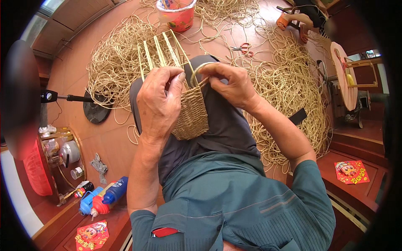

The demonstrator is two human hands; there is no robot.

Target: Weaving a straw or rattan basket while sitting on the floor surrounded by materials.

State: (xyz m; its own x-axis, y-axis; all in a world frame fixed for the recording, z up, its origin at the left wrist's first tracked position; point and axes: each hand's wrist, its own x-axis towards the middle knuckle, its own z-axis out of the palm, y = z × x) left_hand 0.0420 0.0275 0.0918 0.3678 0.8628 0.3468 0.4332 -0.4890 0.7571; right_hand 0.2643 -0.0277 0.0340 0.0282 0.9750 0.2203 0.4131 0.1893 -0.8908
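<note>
A half-woven straw basket [192, 115] rests on my lap, with pale flat upright stakes [160, 52] rising from its rim. My left hand [161, 94] is closed at the left side of the rim, thumb and forefinger pinched on the weaving. At the right corner, my right hand [228, 83] grips a strand of twisted cord [197, 69] that loops up beside a stake. Both hands partly hide the rim.
Loose cord piles [284, 83] surround my knees. A red bucket [176, 21] and scissors [245, 49] lie ahead. Bottles [115, 190] stand lower left; a black stand [96, 108] is left. Another person's leg [303, 21] shows upper right, above a round wooden board [343, 73].
</note>
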